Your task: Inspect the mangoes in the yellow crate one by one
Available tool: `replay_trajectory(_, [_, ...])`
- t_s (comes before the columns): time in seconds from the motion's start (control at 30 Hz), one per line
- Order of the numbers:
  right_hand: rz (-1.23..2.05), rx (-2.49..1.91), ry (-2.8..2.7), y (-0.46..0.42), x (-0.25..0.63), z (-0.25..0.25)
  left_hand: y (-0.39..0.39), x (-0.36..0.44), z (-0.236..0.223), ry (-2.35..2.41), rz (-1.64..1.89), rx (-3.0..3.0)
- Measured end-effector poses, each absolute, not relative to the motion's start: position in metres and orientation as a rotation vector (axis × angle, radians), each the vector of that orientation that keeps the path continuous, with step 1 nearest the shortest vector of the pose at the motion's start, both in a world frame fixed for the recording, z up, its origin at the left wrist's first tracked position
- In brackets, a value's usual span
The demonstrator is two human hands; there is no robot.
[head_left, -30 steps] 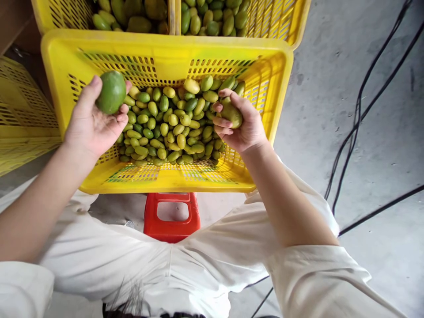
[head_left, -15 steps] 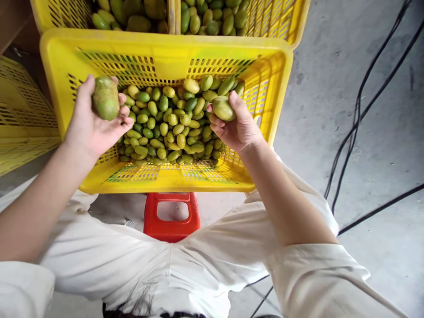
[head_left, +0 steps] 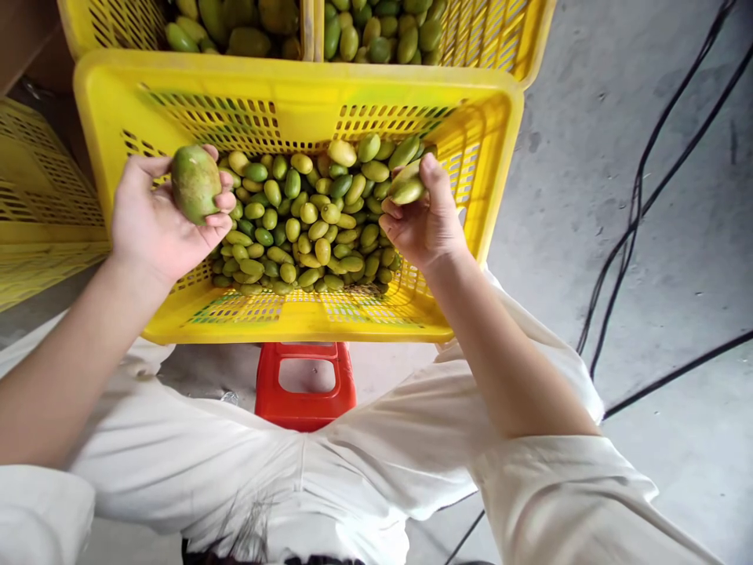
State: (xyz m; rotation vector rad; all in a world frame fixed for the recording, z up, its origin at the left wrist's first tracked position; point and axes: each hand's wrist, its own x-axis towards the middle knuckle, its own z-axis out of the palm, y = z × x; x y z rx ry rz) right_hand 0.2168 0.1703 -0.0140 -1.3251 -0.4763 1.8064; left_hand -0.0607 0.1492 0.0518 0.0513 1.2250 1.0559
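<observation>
My left hand is closed around a large oval green fruit with brownish patches, raised over the left side of a yellow plastic crate. Over the crate's right side, my right hand grips a smaller, longer green fruit between thumb and fingers. Beneath both hands, a heap of small oval green and yellowish fruits covers the crate's bottom. The right hand hides some of the larger fruits at the heap's back right.
Behind stands another yellow crate, divided and holding more green fruits. A further yellow crate is at the left. A red plastic stool shows below the front crate, between my legs. Black cables cross the grey floor at right.
My left hand has turned and shifted slightly right with its fruit. The fruit in my right hand has been rolled to a different angle, and that hand has moved slightly right.
</observation>
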Motion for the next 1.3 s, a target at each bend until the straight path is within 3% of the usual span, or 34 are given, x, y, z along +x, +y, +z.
replay_trajectory(0.57, [2.018,-1.162,-0.472,0.167,0.217,0.001,0.144,-0.054,0.042,1.17,1.118,0.228])
replay_trajectory(1.3, [1.921,-1.32,-0.472,0.171,0.22,-0.011,0.149,-0.056,0.045,1.243,1.028,0.218])
